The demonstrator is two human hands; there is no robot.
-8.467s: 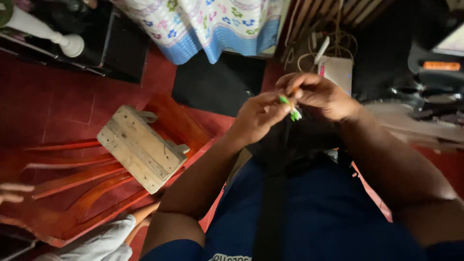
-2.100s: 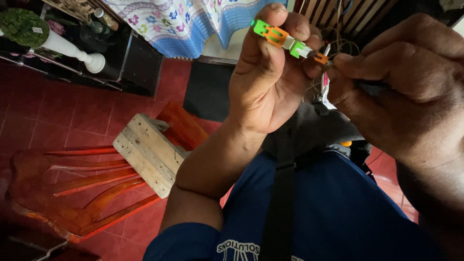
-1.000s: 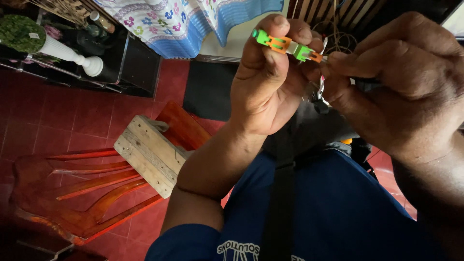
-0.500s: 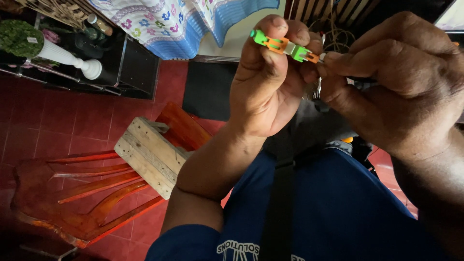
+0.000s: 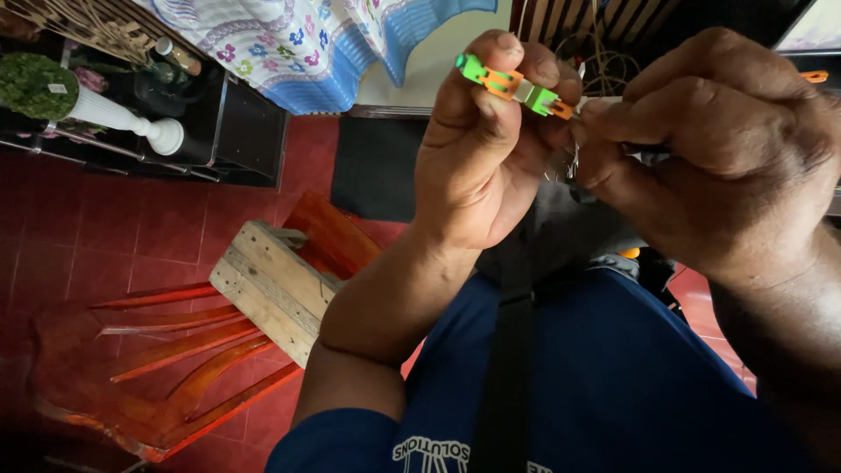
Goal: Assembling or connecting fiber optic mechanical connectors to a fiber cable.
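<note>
The left hand point(image 5: 477, 153) is raised close to the camera, its fingers point(image 5: 495, 61) and thumb closed on a small green and orange connector point(image 5: 515, 85). The connector is held between the fingertips, tilted so its green end points up to the left and its orange tip points down to the right. The right hand point(image 5: 714, 162) meets it from the right: its fingers are pinched tight just at the orange tip, and something thin and dark shows in that grip, too hidden to name. Whether the right fingertips touch the connector itself cannot be told. A few pale thin strands point(image 5: 569, 162) hang between the two hands.

Below the hands is the person's blue shirt point(image 5: 613, 377), crossed by a dark strap point(image 5: 508, 368). On the red tiled floor point(image 5: 105, 228) to the left lies an orange plastic chair point(image 5: 175, 350) on its side, with a pale wooden block point(image 5: 267, 289) resting on it. A dark mat point(image 5: 377, 166) lies on the floor behind the left hand. At the top hangs a flowered cloth point(image 5: 307, 39) with a blue border. In the top left corner a white vase point(image 5: 123, 118) with green foliage lies on a dark shelf point(image 5: 236, 131).
</note>
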